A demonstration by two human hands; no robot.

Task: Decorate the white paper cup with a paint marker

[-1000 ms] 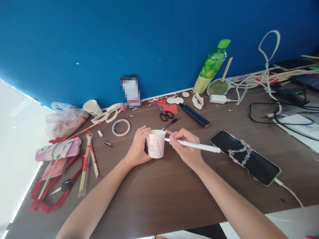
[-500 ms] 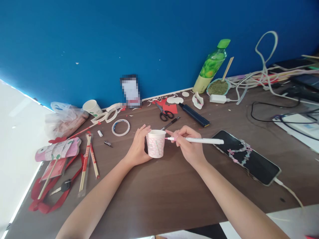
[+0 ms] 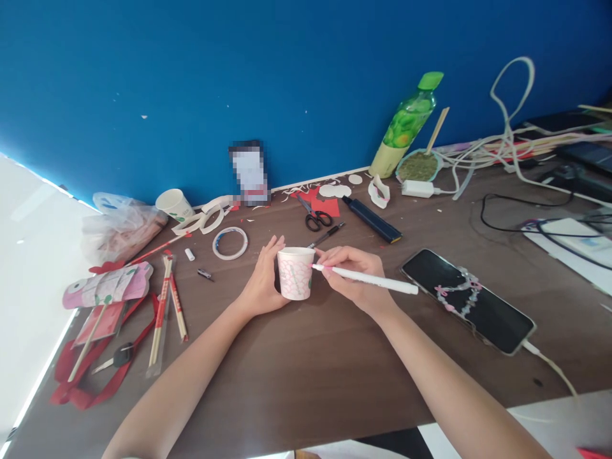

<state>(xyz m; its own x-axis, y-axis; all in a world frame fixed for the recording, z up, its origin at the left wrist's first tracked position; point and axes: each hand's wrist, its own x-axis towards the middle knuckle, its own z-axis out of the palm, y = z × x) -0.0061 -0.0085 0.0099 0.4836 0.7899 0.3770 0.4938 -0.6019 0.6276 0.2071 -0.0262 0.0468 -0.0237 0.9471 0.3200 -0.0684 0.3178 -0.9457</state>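
A white paper cup (image 3: 295, 275) stands upright on the dark wooden table, its side covered with pink curved lines around a greenish print. My left hand (image 3: 264, 280) wraps the cup's left side, thumb low and fingers behind the rim. In my right hand (image 3: 356, 275) is a white marker (image 3: 377, 279) with a pink tip, held like a pen. That tip meets the cup's right edge just under the rim. Behind the cup lie a black pen (image 3: 329, 233) and black-handled scissors (image 3: 316, 217).
A phone (image 3: 471, 299) with a beaded strap charges at the right. Left lie wrapped chopsticks (image 3: 162, 306), a key (image 3: 117, 357) and a tape roll (image 3: 230, 243). Along the blue wall stand another paper cup (image 3: 174, 204), a propped phone (image 3: 249, 173) and a green-capped bottle (image 3: 406, 131).
The marker's tip has come onto the cup's right side, and its rear end has dipped. The cup has turned slightly, showing more pink lines. The whole view has shifted a little.
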